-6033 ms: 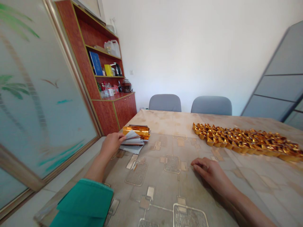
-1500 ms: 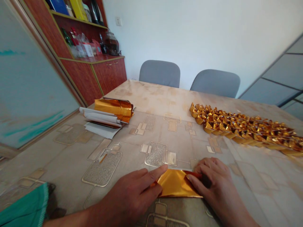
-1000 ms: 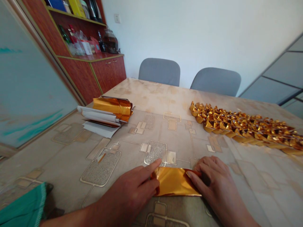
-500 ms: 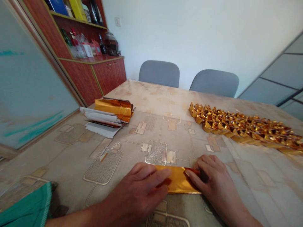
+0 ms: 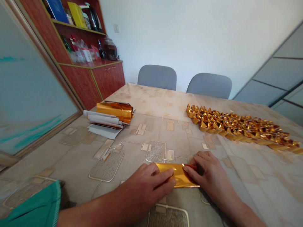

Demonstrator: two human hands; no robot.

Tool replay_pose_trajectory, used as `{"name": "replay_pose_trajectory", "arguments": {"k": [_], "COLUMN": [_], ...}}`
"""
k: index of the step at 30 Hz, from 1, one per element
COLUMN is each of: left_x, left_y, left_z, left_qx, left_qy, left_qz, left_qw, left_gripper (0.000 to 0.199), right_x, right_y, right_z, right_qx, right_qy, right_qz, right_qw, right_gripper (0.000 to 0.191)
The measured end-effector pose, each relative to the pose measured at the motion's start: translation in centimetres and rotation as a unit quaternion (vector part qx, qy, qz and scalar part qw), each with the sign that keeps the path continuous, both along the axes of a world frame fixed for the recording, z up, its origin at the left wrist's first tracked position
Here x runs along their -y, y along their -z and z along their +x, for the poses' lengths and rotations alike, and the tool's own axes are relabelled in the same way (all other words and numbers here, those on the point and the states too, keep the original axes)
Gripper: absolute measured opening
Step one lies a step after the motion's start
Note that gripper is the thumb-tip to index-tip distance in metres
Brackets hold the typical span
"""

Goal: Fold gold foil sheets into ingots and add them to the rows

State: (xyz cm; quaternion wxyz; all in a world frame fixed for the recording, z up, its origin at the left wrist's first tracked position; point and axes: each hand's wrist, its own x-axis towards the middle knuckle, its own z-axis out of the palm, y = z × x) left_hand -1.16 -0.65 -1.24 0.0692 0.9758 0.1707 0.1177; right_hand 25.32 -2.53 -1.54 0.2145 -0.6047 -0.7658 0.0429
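Head view: the left hand [image 5: 144, 181] and right hand [image 5: 209, 171] stay apart, open and pressing down on either end of a folded strip of gold foil [image 5: 177, 175], which lies flat on the patterned surface [image 5: 71, 164]. Beyond that strip, to the far left, sits a stack of paper and gold foil sheets [image 5: 109, 118]; to the far right, rows of folded gold foil ingots [image 5: 236, 127].
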Motion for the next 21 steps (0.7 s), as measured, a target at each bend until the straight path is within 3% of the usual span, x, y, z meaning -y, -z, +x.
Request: {"name": "replay_pose_trajectory", "arguments": {"k": [4,8,11,13,21], "left_x": [-0.2,-0.5,-0.6,-0.6,-0.6], "left_y": [0.1,0.6,0.8,0.6,0.0], "left_z": [-0.1,0.1,0.3,0.3,0.0], "left_qx": [-0.011,-0.011,-0.014,-0.015,-0.017], "left_qy": [0.005,0.014,0.012,0.016,0.005], "left_qz": [-0.01,-0.032,-0.035,-0.03,-0.001], "left_qw": [1.0,0.999,0.999,0.999,1.0], "left_gripper": [0.046,0.051,0.036,0.036,0.044], "right_x": [0.6,2.7,4.5,5.3,6.2], "right_y": [-0.9,-1.3,-0.7,-0.2,-0.5], "right_z": [-0.7,-3.7,-5.4,-5.5,-2.4], "right_qx": [0.0,0.03,0.05,0.07,0.238], "right_qy": [-0.021,-0.106,-0.138,-0.117,-0.157], "right_qz": [0.077,0.194,0.184,0.183,0.203], "right_qw": [0.997,0.975,0.972,0.974,0.937], "right_gripper": [0.011,0.021,0.027,0.031,0.035]}}
